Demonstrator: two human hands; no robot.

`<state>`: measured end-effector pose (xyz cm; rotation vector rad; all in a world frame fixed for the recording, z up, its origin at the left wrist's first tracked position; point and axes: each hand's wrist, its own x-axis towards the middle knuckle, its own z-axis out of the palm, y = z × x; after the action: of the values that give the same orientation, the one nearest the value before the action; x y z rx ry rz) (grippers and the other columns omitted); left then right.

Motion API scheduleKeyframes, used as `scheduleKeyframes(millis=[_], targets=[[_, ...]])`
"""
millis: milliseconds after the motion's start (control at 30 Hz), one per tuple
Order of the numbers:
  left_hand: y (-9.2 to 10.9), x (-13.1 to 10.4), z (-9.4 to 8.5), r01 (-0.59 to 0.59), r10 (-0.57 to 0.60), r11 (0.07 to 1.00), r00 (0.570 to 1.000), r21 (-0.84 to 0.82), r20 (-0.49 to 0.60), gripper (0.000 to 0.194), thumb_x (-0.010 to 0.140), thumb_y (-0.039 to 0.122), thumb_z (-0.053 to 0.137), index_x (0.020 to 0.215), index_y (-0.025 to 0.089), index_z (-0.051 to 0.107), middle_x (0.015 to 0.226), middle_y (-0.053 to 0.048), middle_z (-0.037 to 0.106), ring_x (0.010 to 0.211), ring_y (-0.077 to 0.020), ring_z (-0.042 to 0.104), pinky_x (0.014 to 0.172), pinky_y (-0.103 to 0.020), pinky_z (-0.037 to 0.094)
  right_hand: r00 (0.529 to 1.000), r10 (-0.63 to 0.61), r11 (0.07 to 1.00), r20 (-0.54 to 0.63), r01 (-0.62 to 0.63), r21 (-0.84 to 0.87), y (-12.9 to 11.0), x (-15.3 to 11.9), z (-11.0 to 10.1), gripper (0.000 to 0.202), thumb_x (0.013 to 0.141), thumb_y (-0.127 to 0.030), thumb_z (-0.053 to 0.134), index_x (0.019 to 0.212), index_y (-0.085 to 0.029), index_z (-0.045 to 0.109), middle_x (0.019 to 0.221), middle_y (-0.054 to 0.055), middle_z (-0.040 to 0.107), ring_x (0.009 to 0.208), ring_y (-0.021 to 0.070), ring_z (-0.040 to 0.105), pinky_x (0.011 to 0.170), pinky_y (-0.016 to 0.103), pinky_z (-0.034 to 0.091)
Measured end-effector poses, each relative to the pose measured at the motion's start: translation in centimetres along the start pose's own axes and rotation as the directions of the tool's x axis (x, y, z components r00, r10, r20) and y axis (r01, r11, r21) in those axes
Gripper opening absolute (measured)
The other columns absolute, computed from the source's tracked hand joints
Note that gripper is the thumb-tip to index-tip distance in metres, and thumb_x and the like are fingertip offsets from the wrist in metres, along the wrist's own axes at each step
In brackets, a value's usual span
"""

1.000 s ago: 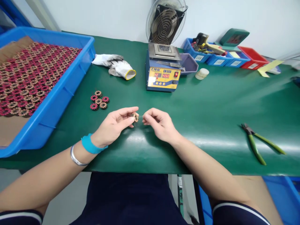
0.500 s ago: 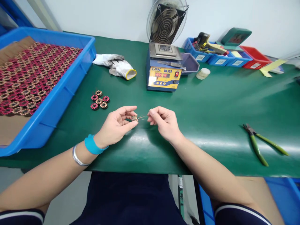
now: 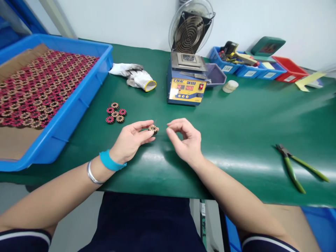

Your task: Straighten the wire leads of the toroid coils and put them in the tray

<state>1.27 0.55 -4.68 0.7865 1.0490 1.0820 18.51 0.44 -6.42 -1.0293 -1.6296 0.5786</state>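
Between the thumb and fingers of my left hand [image 3: 132, 137] is a small stator [image 3: 153, 129] wound with copper wire, its round face turned up toward me. Thin wire ends [image 3: 155, 122] stick up from its far side. To the right, apart from the stator, my right hand [image 3: 185, 140] is curled, thumb and index tips close together; nothing shows in them. Several more stators [image 3: 114, 114], some red and some copper, lie in a small cluster on the green mat beyond my left hand.
A blue tray [image 3: 78, 101] full of stators stands at left. White gloves [image 3: 140, 77] lie behind the cluster. A solder pot [image 3: 185, 91] with a fan [image 3: 189, 34] sits at centre back. Green-handled cutters [image 3: 292, 173] rest at right; small bins [image 3: 250, 71] line the wall.
The stator in my left hand has turned from side-on to face up, and its wire ends now point away from me instead of right. The whole view has shifted slightly.
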Motion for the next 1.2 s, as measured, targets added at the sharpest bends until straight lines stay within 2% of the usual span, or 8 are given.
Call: scheduleKeyframes(millis=[233, 400, 567, 833, 900, 967, 1067, 1200], targets=[[-0.9, 0.3, 0.4, 0.027, -0.027, 0.997, 1.000, -0.072, 0.005, 0.033, 0.051, 0.016, 0.086, 0.075, 0.012, 0.064, 0.075, -0.002, 0.071, 0.072, -0.0111, 0.065, 0.074, -0.025, 0.052, 0.985, -0.132, 0.980, 0.113, 0.147, -0.133, -0.7, -0.9, 2.0, 0.016, 0.081, -0.020, 0.063, 0.096, -0.021, 0.064, 0.095, 0.007, 0.070, 0.086, 0.0182, 0.065, 0.080, 0.035, 0.055], [-1.0, 0.5, -0.2, -0.131, 0.112, 0.972, 0.988, 0.196, 0.105, 0.036, 0.054, 0.029, 0.085, 0.064, 0.015, 0.053, 0.062, 0.003, 0.060, 0.059, -0.0098, 0.056, 0.059, -0.023, 0.045, 0.982, 0.065, 0.991, 0.180, -0.084, 0.100, -0.5, -0.8, 1.6, 0.012, 0.077, -0.023, 0.067, 0.088, -0.019, 0.065, 0.085, 0.004, 0.070, 0.074, 0.0146, 0.066, 0.072, 0.030, 0.057], [-0.1, 0.4, -0.9, -0.381, 0.215, 0.762, 0.911, 0.524, 0.350, 0.050, 0.066, 0.038, 0.075, 0.048, 0.018, 0.033, 0.048, 0.008, 0.030, 0.048, -0.0056, 0.025, 0.047, -0.022, 0.021, 0.870, 0.211, 0.887, 0.445, -0.362, 0.288, -0.8, -0.7, 0.8, 0.026, 0.069, -0.031, 0.076, 0.089, -0.017, 0.067, 0.081, 0.003, 0.069, 0.070, 0.0141, 0.067, 0.063, 0.026, 0.056], [1.5, -0.9, -1.0, -0.631, 0.236, 0.510, 0.757, 0.585, 0.610, 0.045, 0.087, 0.030, 0.048, 0.047, 0.018, 0.031, 0.048, 0.004, 0.030, 0.047, -0.0088, 0.025, 0.050, -0.027, 0.023, 0.766, 0.218, 0.811, 0.605, -0.487, 0.325, -1.3, -0.5, 0.4, 0.020, 0.064, -0.021, 0.076, 0.078, -0.015, 0.064, 0.071, 0.000, 0.064, 0.060, 0.0087, 0.061, 0.057, 0.021, 0.054], [2.3, -1.4, -1.4, -0.632, 0.322, 0.495, 0.771, 0.597, 0.550, 0.048, 0.087, 0.031, 0.050, 0.046, 0.019, 0.029, 0.048, 0.003, 0.028, 0.047, -0.0097, 0.025, 0.050, -0.029, 0.024, 0.749, 0.233, 0.811, 0.620, -0.502, 0.301, -1.3, -0.4, 0.2, 0.021, 0.064, -0.023, 0.076, 0.079, -0.014, 0.064, 0.069, 0.000, 0.065, 0.057, 0.0081, 0.061, 0.056, 0.021, 0.054], [3.0, -1.6, -2.0, -0.593, 0.478, 0.530, 0.799, 0.606, 0.365, 0.051, 0.088, 0.037, 0.052, 0.047, 0.019, 0.028, 0.049, 0.002, 0.028, 0.048, -0.0108, 0.026, 0.051, -0.030, 0.025, 0.747, 0.252, 0.809, 0.616, -0.512, 0.290, -1.3, -0.3, 0.0, 0.023, 0.064, -0.024, 0.076, 0.080, -0.014, 0.065, 0.066, -0.001, 0.065, 0.054, 0.0076, 0.060, 0.054, 0.021, 0.053], [3.3, -0.8, -3.1, -0.588, 0.649, 0.573, 0.751, 0.570, 0.123, 0.053, 0.090, 0.046, 0.051, 0.048, 0.020, 0.032, 0.049, 0.002, 0.029, 0.048, -0.0119, 0.028, 0.051, -0.031, 0.025, 0.775, 0.252, 0.809, 0.579, -0.497, 0.313, -1.0, -0.1, -0.1, 0.025, 0.063, -0.026, 0.077, 0.081, -0.013, 0.065, 0.067, 0.000, 0.067, 0.054, 0.0081, 0.060, 0.053, 0.021, 0.053], [3.1, 0.9, -3.9, -0.569, 0.631, 0.516, 0.758, 0.640, 0.164, 0.055, 0.091, 0.048, 0.051, 0.048, 0.020, 0.031, 0.049, 0.003, 0.029, 0.049, -0.0115, 0.027, 0.052, -0.031, 0.023, 0.830, 0.253, 0.832, 0.497, -0.449, 0.326, -0.4, 0.4, -0.2, 0.029, 0.063, -0.030, 0.078, 0.083, -0.014, 0.065, 0.070, 0.002, 0.070, 0.057, 0.0097, 0.063, 0.055, 0.023, 0.054]])
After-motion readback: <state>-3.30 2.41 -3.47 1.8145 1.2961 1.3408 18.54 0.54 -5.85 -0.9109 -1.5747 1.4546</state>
